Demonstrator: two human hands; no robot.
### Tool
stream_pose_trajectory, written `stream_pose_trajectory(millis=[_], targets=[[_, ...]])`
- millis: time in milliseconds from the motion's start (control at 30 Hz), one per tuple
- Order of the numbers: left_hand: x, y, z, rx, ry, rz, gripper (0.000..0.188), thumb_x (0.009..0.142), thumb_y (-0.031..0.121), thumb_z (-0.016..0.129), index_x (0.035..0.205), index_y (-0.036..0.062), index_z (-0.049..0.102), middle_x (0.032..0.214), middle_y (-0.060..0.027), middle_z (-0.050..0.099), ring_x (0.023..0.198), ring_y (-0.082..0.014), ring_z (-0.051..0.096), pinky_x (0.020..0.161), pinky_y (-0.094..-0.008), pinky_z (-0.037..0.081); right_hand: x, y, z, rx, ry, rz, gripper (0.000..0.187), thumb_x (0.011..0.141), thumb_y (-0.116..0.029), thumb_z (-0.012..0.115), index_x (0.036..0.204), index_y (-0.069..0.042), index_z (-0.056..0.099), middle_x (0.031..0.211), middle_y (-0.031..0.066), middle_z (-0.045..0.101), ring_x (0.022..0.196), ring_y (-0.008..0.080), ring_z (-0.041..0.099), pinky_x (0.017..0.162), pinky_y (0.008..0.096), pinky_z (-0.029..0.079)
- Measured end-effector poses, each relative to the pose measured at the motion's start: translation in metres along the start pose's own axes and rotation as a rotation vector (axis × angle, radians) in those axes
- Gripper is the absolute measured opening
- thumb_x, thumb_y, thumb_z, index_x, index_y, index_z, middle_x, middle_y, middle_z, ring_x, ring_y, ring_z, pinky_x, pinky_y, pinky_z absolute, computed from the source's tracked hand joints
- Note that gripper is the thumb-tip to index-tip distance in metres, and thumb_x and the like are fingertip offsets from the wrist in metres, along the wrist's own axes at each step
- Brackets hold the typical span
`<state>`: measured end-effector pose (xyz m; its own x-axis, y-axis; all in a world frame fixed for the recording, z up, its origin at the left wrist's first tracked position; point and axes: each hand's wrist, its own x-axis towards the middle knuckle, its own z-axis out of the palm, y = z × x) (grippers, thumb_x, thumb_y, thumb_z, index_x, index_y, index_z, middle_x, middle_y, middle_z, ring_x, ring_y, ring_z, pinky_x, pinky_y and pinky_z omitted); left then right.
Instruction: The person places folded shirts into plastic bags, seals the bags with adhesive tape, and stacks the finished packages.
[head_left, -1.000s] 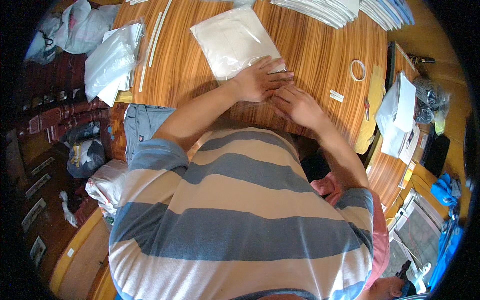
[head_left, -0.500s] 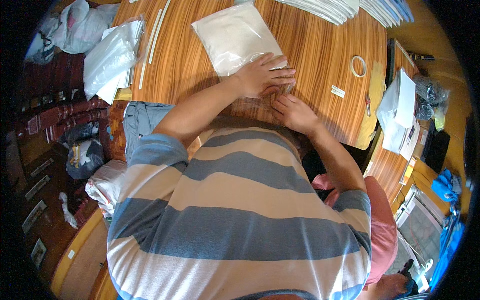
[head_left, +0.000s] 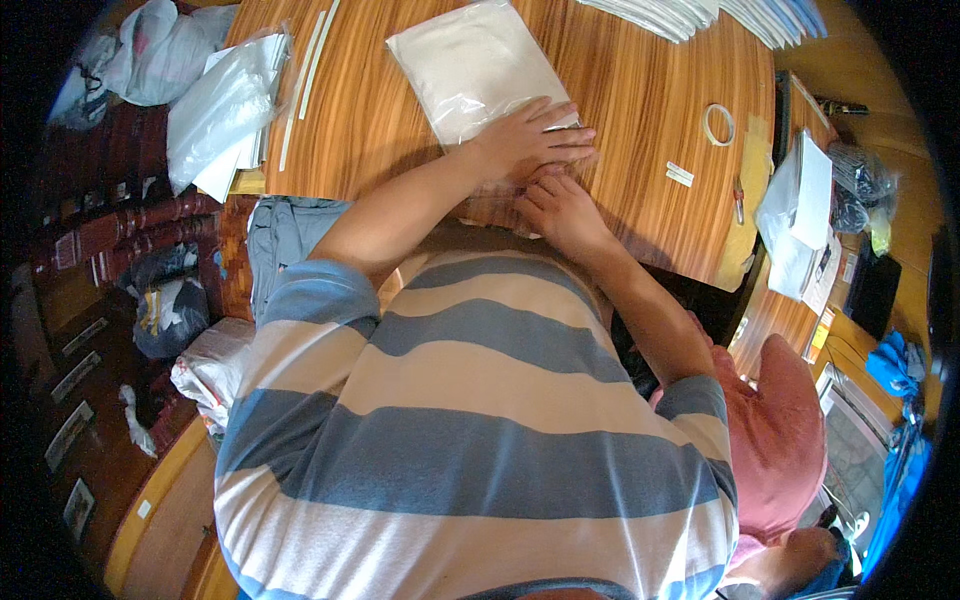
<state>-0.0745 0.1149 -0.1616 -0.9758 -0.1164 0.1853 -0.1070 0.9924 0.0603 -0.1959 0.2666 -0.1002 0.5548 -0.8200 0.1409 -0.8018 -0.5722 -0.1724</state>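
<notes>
A flat clear plastic bag with folded cream cloth inside lies slanted on the wood-grain table. Across its near end rests my left hand, palm down with fingers stretched out. Just nearer to me, my right hand is closed, its fingers curled at the loose plastic flap of the bag and touching the left hand's underside. The fingertips of the right hand are partly hidden, and the flap is mostly covered by both hands.
Stacked packets lie at the far edge. At the right are a tape roll, small white strips and a slim red-tipped tool. Plastic sleeves overhang the left edge. A person in a pink top is close by my right.
My right hand has slid left along the bag's near end, closer under my left hand. My left hand has barely moved. The person in pink shows more at the right.
</notes>
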Motion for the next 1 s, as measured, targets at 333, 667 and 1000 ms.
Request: stream_pose_trajectory(millis=[333,667,1000], targets=[[-0.001,0.0,-0.003,-0.057,-0.076,0.038,0.059,0.104,0.042,0.051,0.162,0.0333,0.038,0.172,0.0079,0.028,0.159,-0.0312,0.023,0.127,-0.0587,0.023,0.004,-0.017,-0.023,0.061,0.267,0.037,0.022,0.084,-0.024,0.071,0.101,-0.01,0.069,0.098,0.0045,0.065,0.105,0.0244,0.061,0.095,0.0407,0.05],[0.005,0.001,-0.012,-0.056,-0.21,0.02,0.061,0.107,0.038,0.048,0.165,0.031,0.03,0.174,0.0052,0.021,0.16,-0.0351,0.017,0.129,-0.0583,0.016,0.015,-0.042,0.0,-0.188,0.18,0.102,0.013,0.079,-0.025,0.063,0.081,-0.013,0.066,0.09,0.0014,0.062,0.095,0.0207,0.061,0.089,0.034,0.049],[-0.004,0.002,-0.019,-0.094,-0.115,0.05,0.066,0.102,0.043,0.056,0.163,0.0286,0.037,0.172,0.0029,0.029,0.158,-0.0362,0.023,0.126,-0.0605,0.023,0.0,-0.021,-0.003,-0.043,0.147,-0.173,0.018,0.077,-0.029,0.065,0.079,-0.012,0.07,0.094,0.002,0.064,0.099,0.0217,0.06,0.091,0.0369,0.049]])
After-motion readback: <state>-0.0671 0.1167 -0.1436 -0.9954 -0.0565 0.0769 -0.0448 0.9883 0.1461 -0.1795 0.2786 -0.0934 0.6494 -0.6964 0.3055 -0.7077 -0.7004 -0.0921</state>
